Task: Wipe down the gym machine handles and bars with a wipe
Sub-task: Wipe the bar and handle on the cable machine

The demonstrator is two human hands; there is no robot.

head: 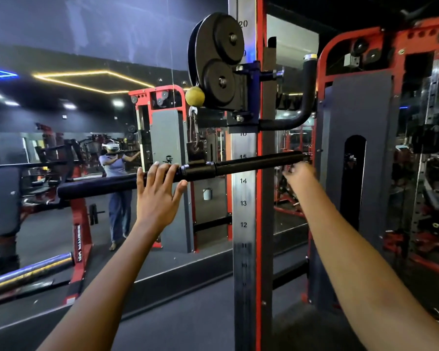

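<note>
A long black straight bar (259,163) hangs level from a cable clip (194,127) under a yellow stopper ball (195,96). Its left end carries a black foam grip (96,186). My left hand (157,193) lies flat against the bar just left of its middle collar, fingers straight and pointing up, thumb spread out. My right hand (299,173) is blurred at the bar's right end, just below it, with the fingers seeming curled. I cannot see whether it holds anything. No wipe shows in view.
The steel upright (243,203) with numbers stands right behind the bar, carrying black pulleys (218,59) and a curved black handle (307,97). A grey weight-stack cover (360,148) in a red frame is at right. A mirror wall is on the left, a chrome barbell (28,274) low left.
</note>
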